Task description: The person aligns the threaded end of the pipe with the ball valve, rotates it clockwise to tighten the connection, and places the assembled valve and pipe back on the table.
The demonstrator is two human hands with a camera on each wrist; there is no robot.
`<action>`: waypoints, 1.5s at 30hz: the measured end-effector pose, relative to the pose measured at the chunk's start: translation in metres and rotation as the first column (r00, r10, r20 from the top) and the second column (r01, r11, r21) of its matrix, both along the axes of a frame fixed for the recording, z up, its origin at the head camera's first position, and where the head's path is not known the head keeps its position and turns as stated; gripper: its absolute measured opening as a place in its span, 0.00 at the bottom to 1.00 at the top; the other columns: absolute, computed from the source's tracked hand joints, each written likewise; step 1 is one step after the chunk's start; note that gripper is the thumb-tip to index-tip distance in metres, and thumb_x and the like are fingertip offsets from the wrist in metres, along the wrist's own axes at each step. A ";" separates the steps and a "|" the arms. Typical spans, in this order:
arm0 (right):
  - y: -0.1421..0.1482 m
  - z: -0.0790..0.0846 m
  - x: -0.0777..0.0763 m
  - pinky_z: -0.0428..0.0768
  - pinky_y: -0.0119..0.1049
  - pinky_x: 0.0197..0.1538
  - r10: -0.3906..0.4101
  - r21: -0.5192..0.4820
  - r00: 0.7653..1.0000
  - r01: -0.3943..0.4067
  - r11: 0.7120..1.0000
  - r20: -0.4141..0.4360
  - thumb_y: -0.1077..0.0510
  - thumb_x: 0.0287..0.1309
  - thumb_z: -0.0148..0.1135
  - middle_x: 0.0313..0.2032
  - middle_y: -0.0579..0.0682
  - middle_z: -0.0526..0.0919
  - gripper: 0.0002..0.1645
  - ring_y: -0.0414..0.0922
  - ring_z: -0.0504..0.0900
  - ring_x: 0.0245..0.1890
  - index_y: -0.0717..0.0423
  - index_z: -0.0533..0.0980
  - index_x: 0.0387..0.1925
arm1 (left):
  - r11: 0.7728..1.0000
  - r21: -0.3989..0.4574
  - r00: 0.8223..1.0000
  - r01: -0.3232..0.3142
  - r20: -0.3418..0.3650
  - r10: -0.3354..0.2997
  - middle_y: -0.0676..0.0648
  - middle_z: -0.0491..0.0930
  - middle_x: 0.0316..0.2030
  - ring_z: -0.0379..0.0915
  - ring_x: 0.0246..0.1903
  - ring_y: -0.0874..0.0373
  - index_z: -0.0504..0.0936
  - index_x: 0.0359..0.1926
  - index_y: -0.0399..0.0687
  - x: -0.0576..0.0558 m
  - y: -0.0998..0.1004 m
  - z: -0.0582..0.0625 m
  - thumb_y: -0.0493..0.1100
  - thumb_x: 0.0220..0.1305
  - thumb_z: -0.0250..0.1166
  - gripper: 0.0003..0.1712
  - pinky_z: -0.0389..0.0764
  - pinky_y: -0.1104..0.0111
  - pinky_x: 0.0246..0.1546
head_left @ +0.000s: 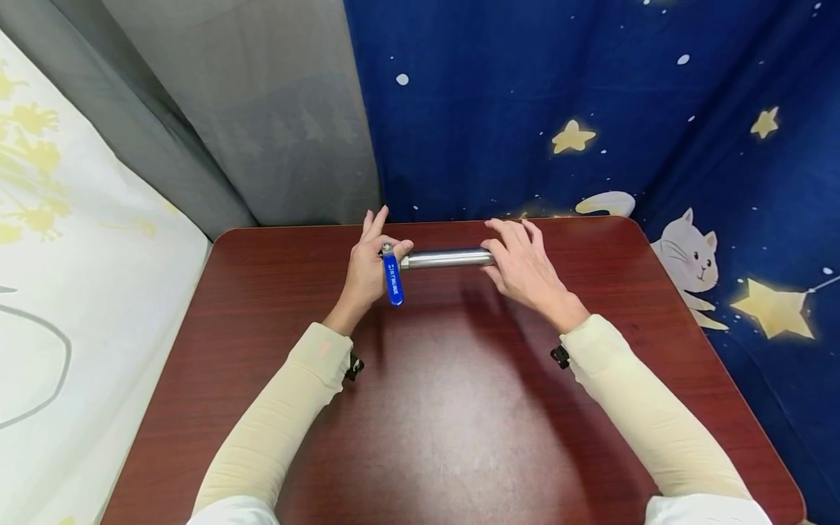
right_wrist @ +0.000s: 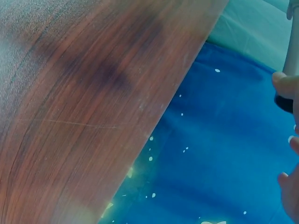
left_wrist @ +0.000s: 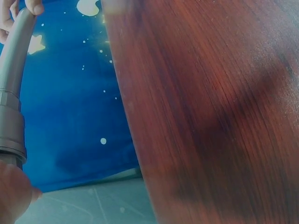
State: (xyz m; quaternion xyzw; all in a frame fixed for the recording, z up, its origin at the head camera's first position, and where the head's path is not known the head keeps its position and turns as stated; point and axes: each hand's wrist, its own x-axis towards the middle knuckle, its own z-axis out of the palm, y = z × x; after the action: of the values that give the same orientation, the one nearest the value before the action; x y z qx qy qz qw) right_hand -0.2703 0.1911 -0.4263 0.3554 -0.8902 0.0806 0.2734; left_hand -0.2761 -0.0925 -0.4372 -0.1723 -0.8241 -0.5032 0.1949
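Observation:
A ball valve with a blue lever handle (head_left: 393, 278) is joined to a shiny metal pipe (head_left: 449, 258), held level above the far part of the table. My left hand (head_left: 366, 271) grips the valve end, thumb along it and some fingers stretched away; the valve body is mostly hidden by that hand. At the other end, my right hand (head_left: 525, 268) pinches the pipe between thumb and fingers. The left wrist view shows the pipe (left_wrist: 16, 51) widening into a collar (left_wrist: 11, 128) near the left thumb. A dark pipe end (right_wrist: 283, 103) shows beside the right thumb.
The dark red wooden table (head_left: 426, 437) has rounded corners. Behind it hang a grey curtain (head_left: 262, 109) and a blue curtain (head_left: 472, 109) with stars and a cat. White patterned cloth (head_left: 79, 255) hangs at the left. Each sleeve has a small black device (head_left: 354, 367) at the wrist.

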 end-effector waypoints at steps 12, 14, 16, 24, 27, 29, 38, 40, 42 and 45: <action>0.002 -0.004 -0.004 0.53 0.53 0.58 0.018 0.041 0.997 -0.021 0.999 0.069 0.52 0.53 0.61 0.62 0.56 0.60 0.23 0.55 0.59 0.58 0.59 0.72 0.49 | 1.000 0.011 1.000 -0.001 -0.017 0.001 0.55 0.58 0.64 0.37 0.66 0.64 0.84 0.28 0.44 -0.001 -0.001 -0.001 0.56 0.56 0.62 0.19 0.50 0.64 0.61; 0.002 -0.006 -0.004 0.53 0.53 0.58 -0.006 0.028 0.998 0.004 1.000 0.063 0.51 0.53 0.61 0.62 0.56 0.60 0.25 0.55 0.59 0.58 0.59 0.71 0.51 | 1.000 0.010 1.000 -0.006 -0.016 0.006 0.56 0.57 0.64 0.36 0.66 0.64 0.84 0.28 0.45 0.000 -0.001 0.000 0.56 0.56 0.62 0.19 0.50 0.64 0.61; 0.001 -0.008 -0.004 0.52 0.52 0.58 -0.029 0.016 0.998 0.028 0.999 0.062 0.51 0.52 0.61 0.62 0.56 0.60 0.27 0.54 0.59 0.59 0.58 0.70 0.53 | 1.000 0.009 1.000 -0.011 -0.018 0.011 0.56 0.58 0.64 0.36 0.66 0.64 0.83 0.28 0.45 -0.001 -0.001 0.000 0.57 0.56 0.62 0.19 0.50 0.63 0.61; -0.001 -0.012 -0.004 0.47 0.52 0.61 -0.017 -0.056 1.000 0.017 0.998 0.003 0.57 0.47 0.64 0.57 0.55 0.66 0.20 0.53 0.62 0.57 0.59 0.71 0.42 | 1.000 0.016 1.000 -0.004 0.000 0.004 0.53 0.58 0.65 0.36 0.66 0.64 0.83 0.28 0.45 0.000 0.002 0.002 0.58 0.56 0.62 0.20 0.51 0.61 0.61; -0.001 -0.011 -0.004 0.48 0.53 0.60 0.004 -0.074 1.000 -0.006 0.997 -0.028 0.58 0.47 0.65 0.56 0.56 0.68 0.18 0.53 0.63 0.57 0.60 0.72 0.40 | 1.000 0.021 1.000 -0.002 0.006 0.002 0.54 0.58 0.65 0.37 0.66 0.61 0.83 0.28 0.46 0.001 0.002 0.001 0.58 0.56 0.61 0.20 0.51 0.61 0.61; -0.001 -0.010 -0.004 0.49 0.53 0.60 0.016 -0.077 0.999 -0.018 0.997 -0.031 0.58 0.48 0.64 0.56 0.56 0.68 0.17 0.53 0.62 0.57 0.61 0.72 0.40 | 1.000 0.023 1.000 -0.006 0.006 0.006 0.54 0.58 0.64 0.38 0.66 0.60 0.83 0.29 0.45 0.001 0.002 0.001 0.58 0.56 0.61 0.20 0.51 0.62 0.61; 0.000 0.000 -0.003 0.50 0.52 0.59 0.041 -0.025 0.999 -0.041 0.999 0.011 0.58 0.50 0.63 0.57 0.55 0.66 0.18 0.54 0.61 0.57 0.60 0.72 0.43 | 0.999 0.024 1.000 -0.026 -0.007 0.026 0.49 0.62 0.63 0.40 0.66 0.62 0.83 0.27 0.44 0.000 0.003 0.001 0.57 0.57 0.61 0.20 0.52 0.64 0.61; 0.001 0.001 -0.003 0.51 0.52 0.59 0.049 -0.013 0.999 -0.049 0.999 0.023 0.58 0.50 0.64 0.56 0.55 0.67 0.18 0.54 0.62 0.56 0.60 0.73 0.43 | 0.999 0.017 1.000 -0.027 -0.013 0.027 0.50 0.63 0.62 0.41 0.66 0.60 0.83 0.27 0.44 0.000 0.003 0.001 0.56 0.57 0.62 0.18 0.53 0.64 0.60; 0.001 0.002 -0.002 0.52 0.52 0.58 0.061 -0.013 0.997 -0.060 0.998 0.044 0.57 0.49 0.66 0.54 0.54 0.68 0.18 0.53 0.62 0.55 0.60 0.74 0.42 | 1.000 0.001 0.999 -0.030 -0.020 0.031 0.52 0.64 0.61 0.42 0.66 0.57 0.83 0.27 0.45 0.000 0.003 0.000 0.56 0.56 0.62 0.18 0.55 0.63 0.60; 0.002 0.004 -0.003 0.54 0.52 0.56 0.075 -0.015 0.994 -0.074 0.997 0.075 0.56 0.47 0.67 0.52 0.53 0.70 0.18 0.52 0.62 0.55 0.60 0.75 0.40 | 1.000 -0.010 0.999 -0.028 -0.029 0.028 0.52 0.65 0.61 0.42 0.66 0.56 0.83 0.26 0.45 0.000 0.003 0.000 0.55 0.56 0.63 0.18 0.57 0.63 0.59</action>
State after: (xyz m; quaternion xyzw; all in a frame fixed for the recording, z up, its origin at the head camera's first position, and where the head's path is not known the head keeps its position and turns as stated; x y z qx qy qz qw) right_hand -0.2731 0.1928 -0.4223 0.3836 -0.8855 0.1096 0.2384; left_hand -0.2757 -0.0895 -0.4369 -0.1689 -0.8263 -0.4933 0.2131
